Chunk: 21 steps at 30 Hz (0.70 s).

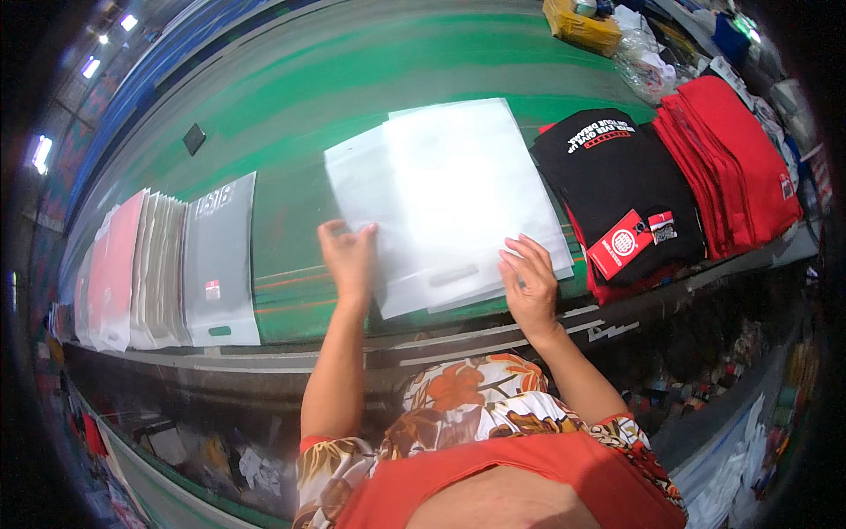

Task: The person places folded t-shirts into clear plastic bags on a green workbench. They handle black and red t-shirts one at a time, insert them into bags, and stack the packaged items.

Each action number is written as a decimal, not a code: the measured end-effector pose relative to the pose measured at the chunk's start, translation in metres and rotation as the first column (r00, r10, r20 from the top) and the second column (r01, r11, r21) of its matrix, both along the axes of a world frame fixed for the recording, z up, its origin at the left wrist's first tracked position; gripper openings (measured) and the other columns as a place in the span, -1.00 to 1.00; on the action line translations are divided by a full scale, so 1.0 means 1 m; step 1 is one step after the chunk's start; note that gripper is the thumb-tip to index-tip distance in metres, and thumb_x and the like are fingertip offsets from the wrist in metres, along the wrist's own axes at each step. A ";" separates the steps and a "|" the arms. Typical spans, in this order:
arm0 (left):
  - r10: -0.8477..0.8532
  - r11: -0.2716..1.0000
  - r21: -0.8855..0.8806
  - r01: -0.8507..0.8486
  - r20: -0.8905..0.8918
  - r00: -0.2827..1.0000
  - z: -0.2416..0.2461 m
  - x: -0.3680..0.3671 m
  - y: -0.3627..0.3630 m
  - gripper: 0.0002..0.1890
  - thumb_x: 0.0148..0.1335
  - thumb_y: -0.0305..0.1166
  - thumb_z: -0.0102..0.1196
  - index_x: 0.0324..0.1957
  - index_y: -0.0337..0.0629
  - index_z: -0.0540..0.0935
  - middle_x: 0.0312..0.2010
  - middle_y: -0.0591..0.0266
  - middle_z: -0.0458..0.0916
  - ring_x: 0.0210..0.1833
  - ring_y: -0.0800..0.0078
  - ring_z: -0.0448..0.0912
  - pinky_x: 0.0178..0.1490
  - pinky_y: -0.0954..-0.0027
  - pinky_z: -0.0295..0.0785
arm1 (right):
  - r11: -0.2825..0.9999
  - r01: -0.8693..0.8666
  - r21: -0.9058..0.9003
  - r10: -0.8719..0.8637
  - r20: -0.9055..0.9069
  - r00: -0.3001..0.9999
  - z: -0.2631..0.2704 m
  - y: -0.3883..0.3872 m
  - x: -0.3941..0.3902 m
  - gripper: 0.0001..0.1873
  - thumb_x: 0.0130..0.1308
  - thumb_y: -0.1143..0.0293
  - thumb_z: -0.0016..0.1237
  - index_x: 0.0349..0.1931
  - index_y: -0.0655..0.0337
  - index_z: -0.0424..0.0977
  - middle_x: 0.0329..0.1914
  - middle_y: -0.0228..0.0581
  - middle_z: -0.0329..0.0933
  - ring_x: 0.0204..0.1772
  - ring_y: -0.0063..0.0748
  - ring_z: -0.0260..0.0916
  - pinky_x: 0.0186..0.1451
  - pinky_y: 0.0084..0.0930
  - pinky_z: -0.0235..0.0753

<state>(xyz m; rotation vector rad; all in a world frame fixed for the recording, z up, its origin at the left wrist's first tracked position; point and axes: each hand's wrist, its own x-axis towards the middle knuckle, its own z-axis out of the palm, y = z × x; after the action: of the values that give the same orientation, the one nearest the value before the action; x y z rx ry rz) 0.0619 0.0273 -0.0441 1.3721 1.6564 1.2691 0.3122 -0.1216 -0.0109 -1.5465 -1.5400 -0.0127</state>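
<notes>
Translucent white plastic bags lie flat and overlapping in front of me, with a cut-out handle slot towards the lower edge. My left hand is at their left edge, thumb and fingers bent towards each other. Blur hides whether it pinches the plastic. By the lower right corner is my right hand, its fingers apart and the tips at or just above the bag's edge. Close to its right, a folded black garment with white print and a red hang tag rests on folded red garments.
A stack of folded red garments stands at the right. Packed bags lean in a row on the left, behind a grey packed garment. A small dark square lies on the green table. Yellow-wrapped goods sit far right.
</notes>
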 end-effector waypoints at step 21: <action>0.229 0.973 0.081 -0.217 -0.491 0.841 0.019 -0.081 -0.044 -0.54 0.10 -0.44 0.34 0.01 -0.32 0.46 -0.15 0.03 0.54 -0.09 0.23 0.52 0.01 0.26 0.43 | 0.973 -0.157 0.167 0.088 0.357 0.930 0.112 -0.038 0.093 -0.78 0.14 0.65 0.14 -0.18 0.29 0.60 -0.11 -0.11 0.66 -0.13 -0.19 0.64 -0.12 -0.38 0.63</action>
<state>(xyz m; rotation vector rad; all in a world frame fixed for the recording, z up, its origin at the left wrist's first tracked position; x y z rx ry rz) -0.0192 -0.0168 -0.0250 1.6577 2.2136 1.1137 0.4053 -0.1601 0.1006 -1.3392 -1.8509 -0.3729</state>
